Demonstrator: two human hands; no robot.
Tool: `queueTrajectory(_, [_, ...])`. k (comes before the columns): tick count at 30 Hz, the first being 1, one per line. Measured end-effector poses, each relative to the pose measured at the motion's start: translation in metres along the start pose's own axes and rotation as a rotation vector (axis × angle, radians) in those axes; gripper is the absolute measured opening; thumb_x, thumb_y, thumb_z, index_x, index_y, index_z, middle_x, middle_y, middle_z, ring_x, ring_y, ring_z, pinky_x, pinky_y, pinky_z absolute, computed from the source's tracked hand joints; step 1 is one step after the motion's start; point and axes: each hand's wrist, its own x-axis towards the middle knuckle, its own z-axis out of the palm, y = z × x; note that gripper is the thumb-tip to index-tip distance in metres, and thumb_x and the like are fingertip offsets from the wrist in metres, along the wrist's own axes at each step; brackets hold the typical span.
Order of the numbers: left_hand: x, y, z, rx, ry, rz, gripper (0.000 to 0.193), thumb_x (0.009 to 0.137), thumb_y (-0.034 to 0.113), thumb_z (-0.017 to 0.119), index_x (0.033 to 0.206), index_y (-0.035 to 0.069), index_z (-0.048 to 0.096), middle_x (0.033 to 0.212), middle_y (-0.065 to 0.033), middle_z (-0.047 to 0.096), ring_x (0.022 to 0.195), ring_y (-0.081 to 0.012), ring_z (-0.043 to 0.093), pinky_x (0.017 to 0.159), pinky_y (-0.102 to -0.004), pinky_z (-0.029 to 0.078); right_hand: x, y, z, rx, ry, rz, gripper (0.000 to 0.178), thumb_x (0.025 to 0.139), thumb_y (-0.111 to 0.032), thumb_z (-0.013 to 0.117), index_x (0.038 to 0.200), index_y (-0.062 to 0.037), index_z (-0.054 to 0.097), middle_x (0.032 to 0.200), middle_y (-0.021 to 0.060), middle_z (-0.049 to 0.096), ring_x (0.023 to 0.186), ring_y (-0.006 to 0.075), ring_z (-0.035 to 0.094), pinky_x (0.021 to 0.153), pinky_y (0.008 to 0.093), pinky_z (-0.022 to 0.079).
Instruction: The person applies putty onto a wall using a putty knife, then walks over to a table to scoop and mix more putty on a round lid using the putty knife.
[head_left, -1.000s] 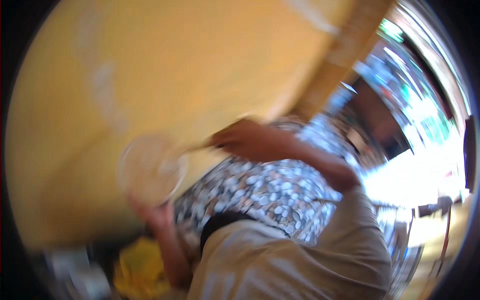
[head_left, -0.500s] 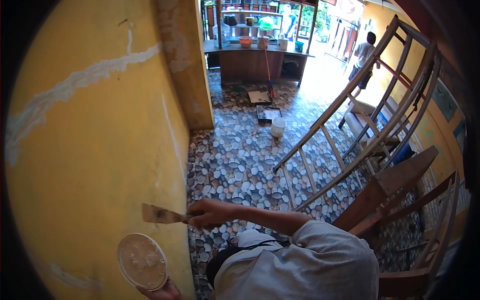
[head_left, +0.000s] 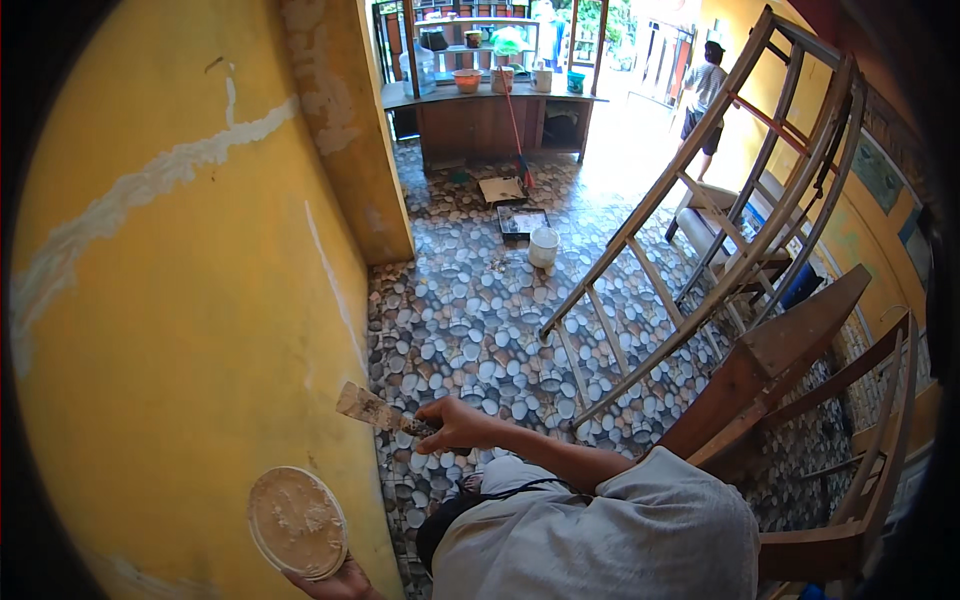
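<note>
My right hand is closed round the handle of a putty knife. Its smeared blade points left and slightly up, in front of the yellow wall; whether it touches the wall I cannot tell. Lower left, my left hand holds a round, rimmed lid carrying lumpy pale putty. Most of that hand's fingers are hidden beneath the lid. A long whitish band of filler runs slantwise up the wall, and a thinner filler streak lies near the wall's corner.
A wooden ladder leans across the right side, with a wooden chair nearer me. On the pebble-patterned floor stand a white bucket and a black paint tray. Farther back are a brown counter and another person.
The putty knife has moved right, toward my body, and its blade has tilted upward. The lid has shifted slightly right. My view has turned a little, and the person at the back has moved.
</note>
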Motion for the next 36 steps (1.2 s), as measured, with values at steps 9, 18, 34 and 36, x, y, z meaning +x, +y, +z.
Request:
queueTrajectory(9, [0.002, -0.004, -0.014, -0.036, 0.009, -0.023, 0.063, 0.092, 0.046, 0.046, 0.14, 0.007, 0.033, 0.137, -0.0131, 0.044, 0.118, -0.031, 0.05, 0.086, -0.0449, 0.053, 0.004, -0.001, 0.002, -0.035, 0.08, 0.047, 0.041, 0.067, -0.018, 0.075, 0.1, 0.0041, 0.064, 0.064, 0.0065, 0.061, 0.056, 0.0119, 0.057, 0.051, 0.0292, 0.044])
queueTrajectory(18, [0.003, -0.008, -0.014, -0.036, -0.022, -0.024, 0.063, 0.092, 0.045, 0.047, 0.139, 0.006, 0.033, 0.137, -0.0139, 0.043, 0.119, -0.0313, 0.05, 0.088, -0.0457, 0.052, 0.002, 0.004, 0.002, -0.091, 0.006, 0.094, 0.035, 0.074, -0.019, 0.071, 0.098, 0.0055, 0.062, 0.065, 0.0017, 0.058, 0.057, 0.0076, 0.054, 0.051, 0.0277, 0.043])
queueTrajectory(34, [0.0, -0.02, -0.007, -0.048, -0.027, -0.03, 0.064, 0.092, 0.047, 0.046, 0.14, 0.006, 0.032, 0.137, -0.0138, 0.043, 0.119, -0.031, 0.049, 0.089, -0.0458, 0.051, 0.003, 0.017, -0.007, -0.125, 0.031, 0.067, 0.032, 0.073, -0.022, 0.071, 0.089, 0.0054, 0.064, 0.066, 0.0031, 0.062, 0.057, 0.0077, 0.055, 0.051, 0.0273, 0.043])
queueTrajectory(36, [0.003, -0.025, -0.007, -0.04, -0.043, -0.055, 0.064, 0.092, 0.048, 0.046, 0.14, 0.007, 0.032, 0.137, -0.0136, 0.043, 0.12, -0.0308, 0.049, 0.09, -0.0461, 0.051, 0.0, 0.018, -0.012, -0.125, 0.039, 0.094, 0.032, 0.073, -0.021, 0.071, 0.092, 0.0047, 0.065, 0.067, 0.0035, 0.064, 0.057, 0.0078, 0.056, 0.051, 0.0263, 0.044])
